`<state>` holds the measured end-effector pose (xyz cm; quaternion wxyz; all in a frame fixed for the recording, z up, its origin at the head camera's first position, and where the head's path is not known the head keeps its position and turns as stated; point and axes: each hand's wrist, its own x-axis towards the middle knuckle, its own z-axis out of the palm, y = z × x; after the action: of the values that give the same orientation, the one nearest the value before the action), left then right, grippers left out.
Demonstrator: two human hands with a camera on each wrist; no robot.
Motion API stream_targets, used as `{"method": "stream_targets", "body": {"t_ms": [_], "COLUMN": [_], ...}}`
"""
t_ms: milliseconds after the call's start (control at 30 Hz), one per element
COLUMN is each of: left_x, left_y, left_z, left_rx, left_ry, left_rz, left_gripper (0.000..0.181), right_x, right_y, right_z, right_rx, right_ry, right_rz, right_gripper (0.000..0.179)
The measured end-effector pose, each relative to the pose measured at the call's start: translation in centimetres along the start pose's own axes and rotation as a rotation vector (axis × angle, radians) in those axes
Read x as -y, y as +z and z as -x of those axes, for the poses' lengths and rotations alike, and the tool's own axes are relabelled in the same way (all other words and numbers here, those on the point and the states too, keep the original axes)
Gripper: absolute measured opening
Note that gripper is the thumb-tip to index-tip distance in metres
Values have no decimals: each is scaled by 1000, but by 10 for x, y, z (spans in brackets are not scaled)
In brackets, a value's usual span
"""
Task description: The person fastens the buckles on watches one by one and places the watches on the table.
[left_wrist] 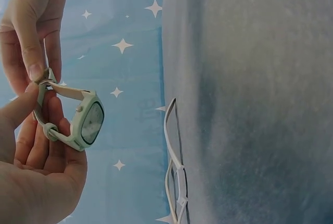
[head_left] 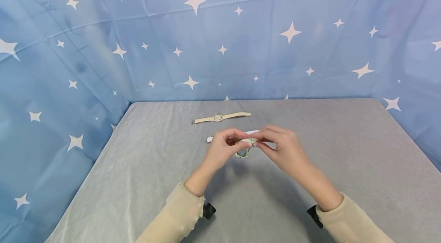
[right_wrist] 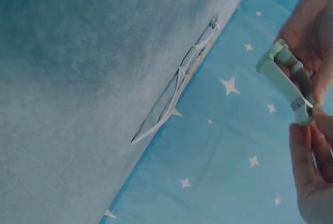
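Note:
A pale green wristwatch [head_left: 242, 153] is held up above the table between both hands, its strap bent round into a loop. My left hand [head_left: 222, 147] grips the strap, with fingers under the loop and the thumb near the buckle. At the buckle end, my right hand [head_left: 286, 145] pinches the strap between thumb and fingertips. In the left wrist view the squarish watch face [left_wrist: 92, 123] points away from the palm, and a strap keeper [left_wrist: 50, 131] sits on the band. The fingertips partly cover the buckle [left_wrist: 48, 82].
A cream wristwatch [head_left: 218, 117] lies stretched out toward the back of the grey-covered table [head_left: 138, 181]. Nearer, a white wristwatch [head_left: 209, 139] lies flat, mostly hidden behind the hands. A blue star-patterned cloth [head_left: 241, 63] hangs behind and along the sides.

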<state>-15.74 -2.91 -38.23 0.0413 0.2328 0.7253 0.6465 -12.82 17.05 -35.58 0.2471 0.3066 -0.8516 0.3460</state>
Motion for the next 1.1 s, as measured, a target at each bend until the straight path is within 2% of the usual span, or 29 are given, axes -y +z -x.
{"method": "stream_targets", "body": {"t_ms": [133, 300, 467, 533, 633, 733, 867, 1100], "left_x": [-1, -2, -4, -4, -5, -7, -7, -7], "left_y": [-1, -2, 0, 1, 1, -1, -3, -6], "left_z": [0, 1, 0, -1, -1, 0, 0, -4], "left_rx": [-1, -8, -6, -29, -75, -88, -55, -16], "left_ry": [1, 1, 49, 45, 6, -68, -142, -218], "left_rz": [-7, 32, 45, 27, -6, -23, -12, 30], "left_gripper": [18, 18, 20, 20, 18, 17, 18, 16], "right_x": [0, -1, 0, 1, 1, 0, 0, 1], "right_y": [2, 3, 6, 7, 7, 7, 8, 12], "right_z": [1, 2, 3, 3, 3, 3, 5, 7], "right_rx": [-10, -36, -32, -49, -82, -104, -101, -71], "right_ry": [38, 71, 101, 109, 116, 122, 126, 101], "right_rz": [-51, -93, -73, -62, -43, -37, -46, 1], "right_gripper": [31, 32, 32, 31, 28, 28, 30, 30]}}
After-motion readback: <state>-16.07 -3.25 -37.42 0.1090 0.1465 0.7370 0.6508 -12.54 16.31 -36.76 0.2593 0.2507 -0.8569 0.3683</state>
